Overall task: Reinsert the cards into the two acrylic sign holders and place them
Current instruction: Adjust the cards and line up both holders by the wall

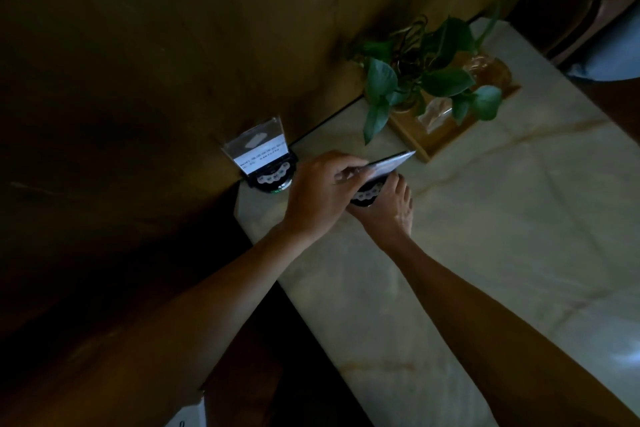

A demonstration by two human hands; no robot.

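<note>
One acrylic sign holder point(258, 149) stands upright at the table's far left corner by the wall, a white printed card inside it and a black base under it. A second acrylic sign holder point(388, 165) is tilted above the table, between both hands. My left hand point(320, 196) pinches its top edge, where a card edge seems to show. My right hand point(391, 210) cups its black base point(367, 196) from below and behind. Whether the card sits fully inside is hidden by my fingers.
A pale marble table point(502, 236) runs to the right. A leafy green plant point(426, 76) in glass on a wooden tray point(426, 139) stands just behind the held holder. A brown wall point(173, 45) borders the table's left side.
</note>
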